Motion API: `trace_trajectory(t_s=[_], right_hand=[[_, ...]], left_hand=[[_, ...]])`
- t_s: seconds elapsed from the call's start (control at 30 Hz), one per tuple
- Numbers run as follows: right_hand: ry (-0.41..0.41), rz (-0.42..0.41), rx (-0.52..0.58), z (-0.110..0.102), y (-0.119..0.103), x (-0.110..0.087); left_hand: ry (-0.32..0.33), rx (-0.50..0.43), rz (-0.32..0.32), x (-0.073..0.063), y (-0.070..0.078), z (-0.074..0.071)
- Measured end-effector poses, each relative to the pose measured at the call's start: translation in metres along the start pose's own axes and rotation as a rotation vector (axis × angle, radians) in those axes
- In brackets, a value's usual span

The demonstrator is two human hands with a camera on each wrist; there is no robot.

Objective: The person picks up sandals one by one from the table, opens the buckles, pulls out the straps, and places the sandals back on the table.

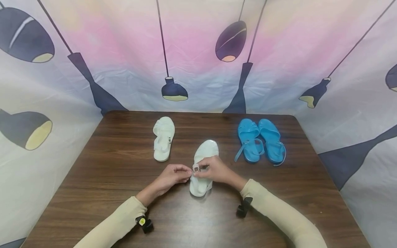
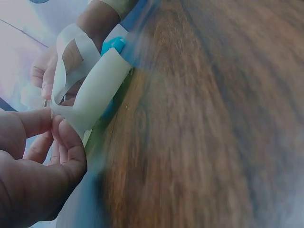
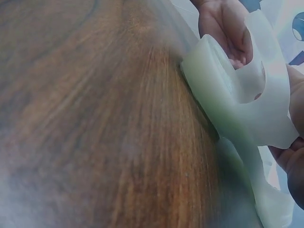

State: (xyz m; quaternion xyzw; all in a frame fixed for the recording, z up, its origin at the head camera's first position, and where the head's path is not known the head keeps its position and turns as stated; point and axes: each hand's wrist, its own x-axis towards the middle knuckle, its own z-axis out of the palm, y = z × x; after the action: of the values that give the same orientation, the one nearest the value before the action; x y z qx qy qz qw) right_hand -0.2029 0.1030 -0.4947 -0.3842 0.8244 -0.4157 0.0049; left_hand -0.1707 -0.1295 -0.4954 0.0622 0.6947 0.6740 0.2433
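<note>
A white sandal (image 1: 207,148) stands on the table in front of the person, toe pointing away. The left hand (image 1: 173,177) comes from its left side and pinches the end of the ankle strap (image 2: 66,111) between thumb and fingers. From the right, the right hand (image 1: 215,168) reaches over the sandal and pinches the strap by its small metal buckle (image 1: 196,169). In the right wrist view the sandal's heel (image 3: 209,80) and raised strap show between both hands. Whether the strap passes through the buckle is hidden by the fingers.
Another white sandal (image 1: 164,137) lies farther back on the left. Two blue sandals (image 1: 248,129) stand side by side at the back right, straps loose. All rest on a brown wooden table (image 1: 124,148), with a lamp-patterned cloth (image 1: 133,41) behind.
</note>
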Motion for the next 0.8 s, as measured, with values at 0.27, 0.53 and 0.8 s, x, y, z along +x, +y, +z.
trace_trajectory(t_s=[0.27,0.53,0.8], right_hand=[[0.004,0.009,0.025,0.0006,-0.0007,-0.0004],[0.027,0.016,0.028,0.0043,0.0001,-0.001],[0.038,0.006,-0.001,0.004,-0.0008,-0.0011]], left_hand=[[0.029,-0.043,0.0,0.0018,0.0012,0.004],[0.092,-0.035,0.012,-0.0016,0.005,0.0051],[0.105,-0.046,0.034,-0.0043,0.0068,0.0036]])
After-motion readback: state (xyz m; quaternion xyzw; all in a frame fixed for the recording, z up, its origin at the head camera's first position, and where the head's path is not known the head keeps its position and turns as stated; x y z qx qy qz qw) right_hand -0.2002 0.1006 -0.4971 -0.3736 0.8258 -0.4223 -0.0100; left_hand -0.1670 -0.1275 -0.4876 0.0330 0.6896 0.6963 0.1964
